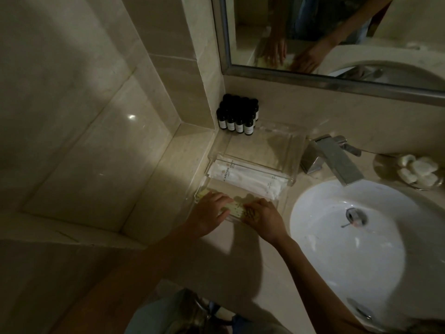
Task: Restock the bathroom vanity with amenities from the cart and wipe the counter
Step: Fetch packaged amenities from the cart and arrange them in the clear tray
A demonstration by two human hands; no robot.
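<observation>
Pretty dim in here, but both hands are down on the front section of the clear tray (292, 150), which sits on the table (168, 179) just left of the sink (337, 261). The left hand (208, 212) lies flat with fingers spread over a row of pale yellow packets (234, 209), and the right hand (262, 218) has its fingers curled down onto the same row, pressing on them from the sink side. Can't really tell if either hand is actually pinching a packet or just pushing them flat; the fingers cover too much.

Right behind the packets, further from the hands, the tray holds long white sachets (245, 175) with small print, lying crosswise. The back part of the tray looks bare. Behind the tray, tucked in the corner by the wall, a bunch of small dark bottles (237, 114) with light labels stand upright, packed tight together.

On the far side of the sink rim there's a square chrome tap (333, 157), and past that a small dish (382, 168) with a few white round soaps (417, 172). The mirror (337, 32) above the tray reflects both hands.
</observation>
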